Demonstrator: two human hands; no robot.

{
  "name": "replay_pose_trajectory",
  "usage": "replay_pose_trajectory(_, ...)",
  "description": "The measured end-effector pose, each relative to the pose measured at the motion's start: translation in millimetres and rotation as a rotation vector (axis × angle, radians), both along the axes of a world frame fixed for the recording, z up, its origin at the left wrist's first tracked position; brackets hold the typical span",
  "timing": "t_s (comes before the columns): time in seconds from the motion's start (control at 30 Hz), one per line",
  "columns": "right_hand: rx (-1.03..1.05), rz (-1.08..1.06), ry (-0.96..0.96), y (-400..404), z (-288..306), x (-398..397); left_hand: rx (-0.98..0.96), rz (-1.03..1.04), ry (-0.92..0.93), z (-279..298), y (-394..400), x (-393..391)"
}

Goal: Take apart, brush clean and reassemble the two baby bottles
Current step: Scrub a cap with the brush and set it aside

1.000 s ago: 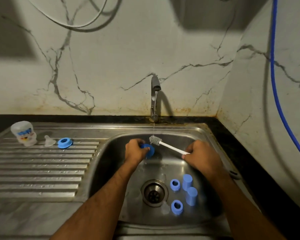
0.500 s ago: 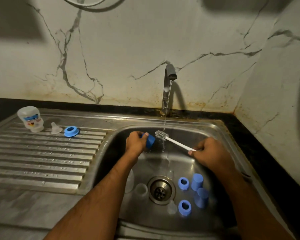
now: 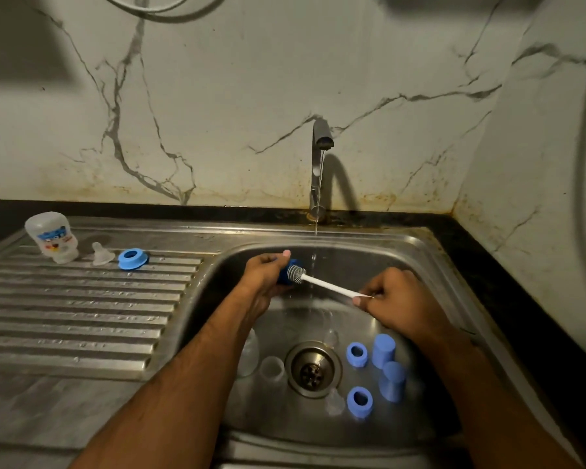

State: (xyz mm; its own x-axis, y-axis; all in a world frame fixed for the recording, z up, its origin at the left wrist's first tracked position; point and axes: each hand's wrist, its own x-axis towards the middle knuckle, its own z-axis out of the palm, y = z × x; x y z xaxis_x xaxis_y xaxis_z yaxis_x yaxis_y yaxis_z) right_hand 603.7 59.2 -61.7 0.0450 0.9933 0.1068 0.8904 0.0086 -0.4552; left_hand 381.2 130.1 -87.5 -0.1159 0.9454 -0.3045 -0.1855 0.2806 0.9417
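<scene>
Brushing blue ring under running tap.
Left hand [image 3: 263, 272] grips blue ring [image 3: 285, 277]; right hand [image 3: 398, 299] pinches brush [image 3: 322, 282] handle, bristles against ring. Blue caps [image 3: 383, 346] beside drain [image 3: 313, 368].

Four blue rings [image 3: 133, 258], two caps [image 3: 383, 346].

my left hand [image 3: 263, 275] covers most of the blue ring [image 3: 284, 277], so i can't tell its shape. my right hand [image 3: 398, 301] hides the brush [image 3: 322, 283] handle's end. my left forearm [image 3: 197, 360] covers part of a clear bottle [image 3: 249, 353], faint against the sink [image 3: 420, 252].
</scene>
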Motion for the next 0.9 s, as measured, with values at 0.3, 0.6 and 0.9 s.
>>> replay_pose_trajectory(0.3, 0.060, -0.037, -0.135, 0.6, -1.7, -10.6, -0.015, 0.019, -0.169, 5.3, -0.4, 4.9)
replay_pose_trajectory(0.6, 0.082, 0.022, 0.032, -2.2, 7.4, -4.9, -0.012, 0.019, -0.168, 3.6, 1.9, -0.4)
replay_pose_trajectory(0.9, -0.041, 0.030, 0.073, 6.8, 2.8, -2.7, 0.026, 0.032, -0.177, 5.6, 0.9, -0.1)
